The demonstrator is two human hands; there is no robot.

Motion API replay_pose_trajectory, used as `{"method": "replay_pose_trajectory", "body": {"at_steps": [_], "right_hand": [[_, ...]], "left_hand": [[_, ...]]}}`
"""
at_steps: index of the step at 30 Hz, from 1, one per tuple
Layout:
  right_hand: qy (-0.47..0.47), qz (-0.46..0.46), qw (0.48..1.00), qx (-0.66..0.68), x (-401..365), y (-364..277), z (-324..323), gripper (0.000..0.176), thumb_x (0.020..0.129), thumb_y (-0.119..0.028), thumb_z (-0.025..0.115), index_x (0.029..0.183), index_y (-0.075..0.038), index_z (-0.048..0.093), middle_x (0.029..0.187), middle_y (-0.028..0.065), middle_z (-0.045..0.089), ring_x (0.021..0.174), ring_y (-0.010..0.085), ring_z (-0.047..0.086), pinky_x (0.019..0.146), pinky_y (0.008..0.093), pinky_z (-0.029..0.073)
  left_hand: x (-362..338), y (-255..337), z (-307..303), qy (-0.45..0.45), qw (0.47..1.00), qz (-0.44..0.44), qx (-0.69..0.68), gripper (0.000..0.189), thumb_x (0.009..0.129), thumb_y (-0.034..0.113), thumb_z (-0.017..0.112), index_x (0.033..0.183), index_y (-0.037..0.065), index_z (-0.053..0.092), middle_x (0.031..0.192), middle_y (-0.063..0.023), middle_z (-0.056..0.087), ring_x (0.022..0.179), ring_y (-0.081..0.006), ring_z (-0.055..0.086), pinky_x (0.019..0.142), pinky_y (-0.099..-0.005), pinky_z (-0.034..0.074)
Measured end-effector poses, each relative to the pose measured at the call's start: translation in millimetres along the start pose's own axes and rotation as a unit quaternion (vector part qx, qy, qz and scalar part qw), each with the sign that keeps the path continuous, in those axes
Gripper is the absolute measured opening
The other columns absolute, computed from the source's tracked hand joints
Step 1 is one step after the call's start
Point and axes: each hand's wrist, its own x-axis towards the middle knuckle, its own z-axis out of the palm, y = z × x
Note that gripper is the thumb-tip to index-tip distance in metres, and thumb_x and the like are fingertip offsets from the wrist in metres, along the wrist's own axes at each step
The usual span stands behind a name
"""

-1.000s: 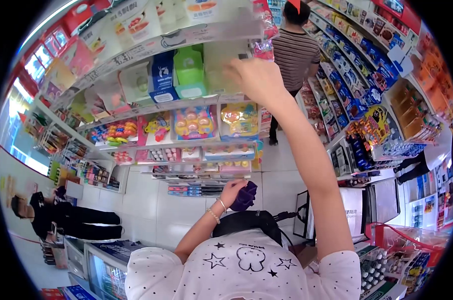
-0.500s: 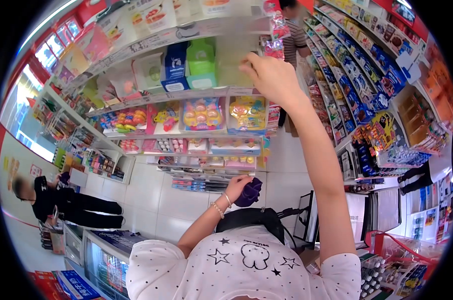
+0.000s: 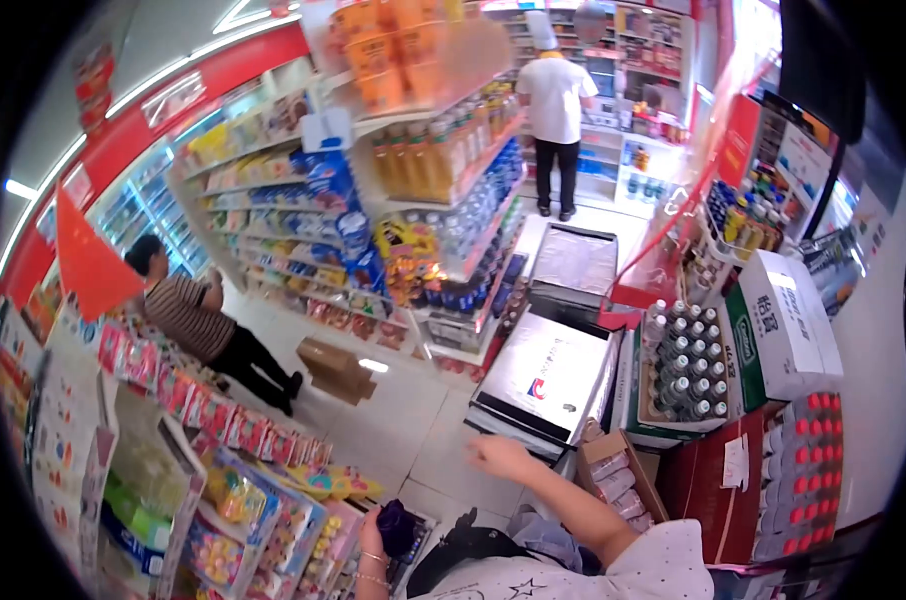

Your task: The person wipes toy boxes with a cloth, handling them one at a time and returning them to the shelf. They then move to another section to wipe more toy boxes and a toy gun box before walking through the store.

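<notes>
Low in the view, my left hand (image 3: 371, 532), with bead bracelets at its wrist, is closed on a bunched dark purple cloth (image 3: 398, 528). It is beside the shelf of boxed toys (image 3: 325, 545). My right hand (image 3: 501, 458) is in mid-air with its fingers loosely bent and apart, and nothing shows in them. It overlaps the near edge of a silver-topped black box (image 3: 545, 372). A black bag (image 3: 463, 555) lies across my front, below and between the hands.
Bottles in a carton (image 3: 685, 360) and red-capped bottles (image 3: 801, 470) stand at the right. Stocked snack shelves (image 3: 283, 220) rise ahead. A person in a striped shirt (image 3: 188, 310) is at the left, another in white (image 3: 555, 100) farther off. A brown carton (image 3: 335, 370) lies on the floor.
My view has swung right, from the toy shelves toward the aisle and silver-topped boxes. My right hand has come down from the upper shelf. The left hand still holds the purple cloth.
</notes>
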Motion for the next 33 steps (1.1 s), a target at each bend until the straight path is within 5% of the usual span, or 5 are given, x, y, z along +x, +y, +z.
{"method": "replay_pose_trajectory", "body": {"at_steps": [5,10,14,25,33], "right_hand": [[-0.039,0.343,0.938,-0.03,-164.2,146.8,31.7,0.04,0.083,-0.042,0.068,0.103,-0.007,0.068,0.104,0.0165,0.068,0.099,0.0352,0.065,0.086,0.0451,0.053],[-0.074,0.451,0.889,0.012,-254.0,195.5,68.1,0.038,0.082,-0.039,0.066,0.101,-0.008,0.075,0.11,0.0176,0.07,0.103,0.0353,0.066,0.092,0.0439,0.052],[-0.052,0.443,0.894,0.042,-276.2,235.6,151.9,0.05,0.084,-0.043,0.068,0.112,-0.002,0.069,0.117,0.0226,0.066,0.108,0.0381,0.063,0.095,0.0456,0.049],[-0.064,0.513,0.843,0.149,-248.3,243.4,123.3,0.052,0.085,-0.047,0.063,0.105,0.001,0.071,0.111,0.0267,0.067,0.105,0.0412,0.064,0.094,0.0475,0.05],[-0.029,0.354,0.913,0.202,-168.5,242.1,61.6,0.045,0.086,-0.043,0.067,0.109,-0.004,0.07,0.099,0.0194,0.071,0.095,0.0305,0.069,0.084,0.039,0.054]], "left_hand": [[33.8,-8.7,94.6,-0.161,0.957,-0.107,0.216,0.024,0.086,0.022,0.066,0.099,0.001,0.068,0.092,-0.0092,0.071,0.083,-0.0202,0.069,0.077,-0.033,0.056],[31.1,-45.0,210.3,-0.216,0.917,-0.115,0.315,0.026,0.087,0.024,0.071,0.102,0.003,0.07,0.098,-0.007,0.07,0.088,-0.0161,0.065,0.084,-0.0292,0.052],[7.9,-72.8,268.8,-0.247,0.889,-0.051,0.382,0.026,0.088,0.024,0.072,0.103,0.002,0.071,0.095,-0.0056,0.07,0.089,-0.0141,0.064,0.085,-0.0273,0.05],[37.1,-88.2,270.5,-0.198,0.848,-0.015,0.491,0.025,0.087,0.027,0.068,0.098,0.005,0.072,0.091,-0.006,0.071,0.085,-0.0143,0.063,0.081,-0.0277,0.05],[40.8,-63.4,251.2,-0.194,0.897,0.027,0.395,0.033,0.086,0.022,0.072,0.113,0.004,0.068,0.102,-0.0062,0.07,0.092,-0.015,0.063,0.086,-0.0278,0.049]]}}
